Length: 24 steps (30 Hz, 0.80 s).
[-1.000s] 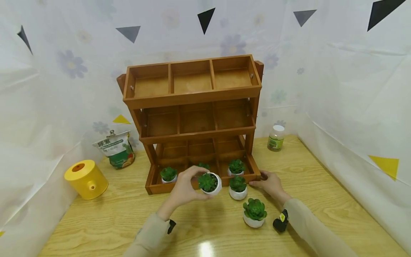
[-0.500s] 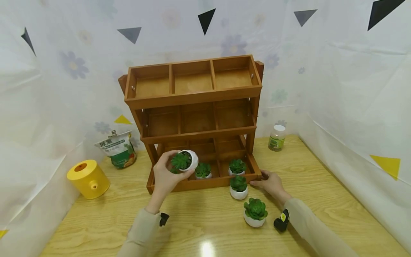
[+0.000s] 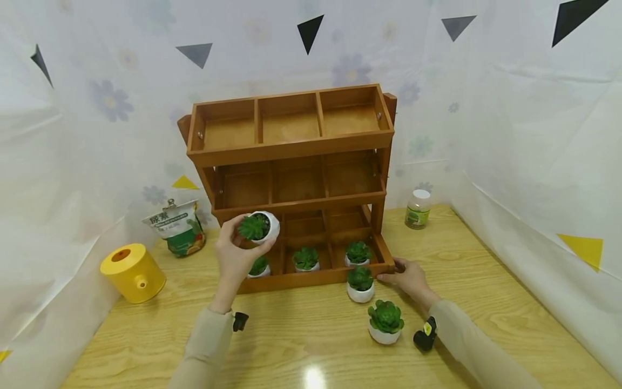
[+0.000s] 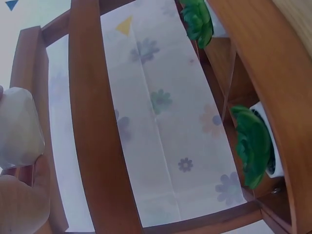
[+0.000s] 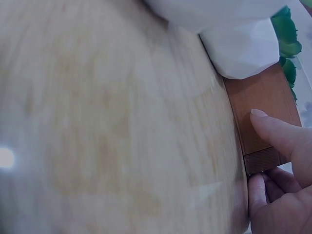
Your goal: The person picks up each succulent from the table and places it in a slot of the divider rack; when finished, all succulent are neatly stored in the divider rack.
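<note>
In the head view my left hand grips a small potted succulent by its white faceted pot, thumb below and fingers above. The pot is tilted, its green leaves facing left, and it hangs in front of the wooden shelf rack's lower left part. The left wrist view shows the pot at its left edge. My right hand holds the bottom tray's front right corner. In the right wrist view my thumb lies on the tray's front board, other fingers round its end.
Three potted succulents sit in the bottom tray's front compartments. Two more, one near the tray and one closer, stand on the table. A yellow watering can and a clipped bag are left; a white-lidded jar is right.
My left hand has carried the potted succulent left and upward, from before the middle compartment to above the left one. The right hand stays at the tray corner.
</note>
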Each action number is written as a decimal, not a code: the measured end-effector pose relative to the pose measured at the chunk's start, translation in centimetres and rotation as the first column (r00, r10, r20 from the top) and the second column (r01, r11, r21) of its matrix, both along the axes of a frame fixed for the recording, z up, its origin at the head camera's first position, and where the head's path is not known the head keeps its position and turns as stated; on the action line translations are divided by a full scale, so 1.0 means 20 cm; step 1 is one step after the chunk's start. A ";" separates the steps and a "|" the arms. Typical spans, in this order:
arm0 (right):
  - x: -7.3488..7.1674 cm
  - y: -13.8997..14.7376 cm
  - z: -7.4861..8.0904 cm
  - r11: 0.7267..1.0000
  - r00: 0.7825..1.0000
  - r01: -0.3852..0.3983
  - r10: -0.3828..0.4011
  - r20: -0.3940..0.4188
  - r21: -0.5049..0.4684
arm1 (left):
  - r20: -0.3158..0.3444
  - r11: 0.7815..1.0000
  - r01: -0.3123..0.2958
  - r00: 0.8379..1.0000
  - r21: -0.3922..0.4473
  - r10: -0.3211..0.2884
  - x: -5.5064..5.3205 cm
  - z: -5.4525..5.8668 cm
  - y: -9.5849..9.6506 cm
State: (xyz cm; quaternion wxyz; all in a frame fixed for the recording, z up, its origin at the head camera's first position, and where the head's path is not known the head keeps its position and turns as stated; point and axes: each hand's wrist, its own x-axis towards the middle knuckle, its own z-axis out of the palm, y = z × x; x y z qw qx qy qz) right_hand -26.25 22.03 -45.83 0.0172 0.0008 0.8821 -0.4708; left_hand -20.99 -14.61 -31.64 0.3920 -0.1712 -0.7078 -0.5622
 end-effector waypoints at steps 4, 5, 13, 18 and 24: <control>0.00 0.00 0.00 1.000 1.000 -0.003 0.003 -0.003 0.004 | 0.006 0.998 -0.053 0.999 0.029 0.053 -0.01 0.03 -0.01; 0.00 0.00 0.00 1.000 1.000 -0.002 0.002 -0.002 0.001 | 0.013 0.997 -0.068 0.998 0.035 0.067 -0.01 0.04 -0.02; -0.02 0.01 -0.01 1.000 1.000 -0.007 0.006 -0.018 -0.006 | 0.061 0.975 -0.209 0.977 0.075 0.204 -0.14 0.03 -0.06; -0.02 0.01 -0.03 1.000 1.000 -0.006 0.006 -0.018 -0.002 | 0.073 0.949 -0.294 0.955 0.110 0.287 -0.24 -0.03 -0.10; -0.02 0.01 -0.04 1.000 1.000 -0.004 0.004 -0.022 -0.004 | 0.017 0.930 -0.353 0.935 0.107 0.353 -0.30 -0.06 -0.12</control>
